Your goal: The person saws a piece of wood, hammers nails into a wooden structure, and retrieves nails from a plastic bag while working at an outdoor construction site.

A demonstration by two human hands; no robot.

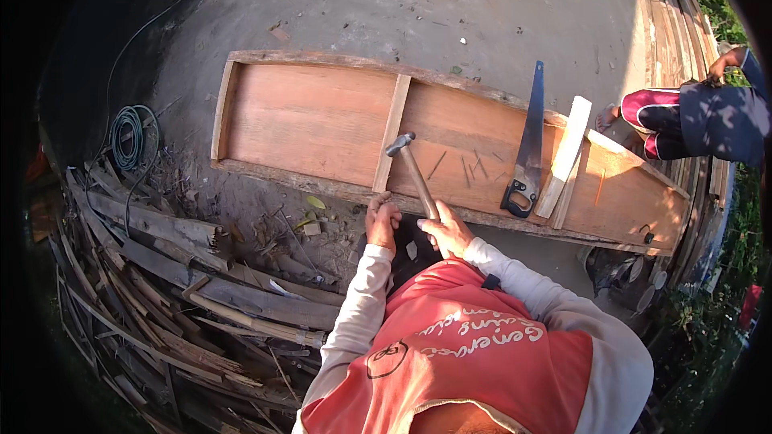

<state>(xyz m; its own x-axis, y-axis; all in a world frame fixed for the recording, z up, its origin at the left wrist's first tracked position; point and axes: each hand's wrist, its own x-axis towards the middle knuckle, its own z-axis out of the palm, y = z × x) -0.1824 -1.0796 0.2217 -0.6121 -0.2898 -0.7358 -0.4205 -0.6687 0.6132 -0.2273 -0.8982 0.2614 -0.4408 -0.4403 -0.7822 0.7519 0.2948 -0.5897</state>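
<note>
1. Right hand [449,231] grips the hammer [418,178], its head over the frame [310,116].
2. Left hand [383,223] curls at the frame's near edge; I cannot tell its contents.
3. Saw [528,149] lies across the frame.

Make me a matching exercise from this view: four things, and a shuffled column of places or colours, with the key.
Things:
1. hammer
2. saw
3. hose
4. shirt

Places or colours:
A. coiled on the ground
B. red, with pale sleeves
C. gripped in the right hand
D. lying across the wooden frame

Pairs: 1-C, 2-D, 3-A, 4-B
</note>
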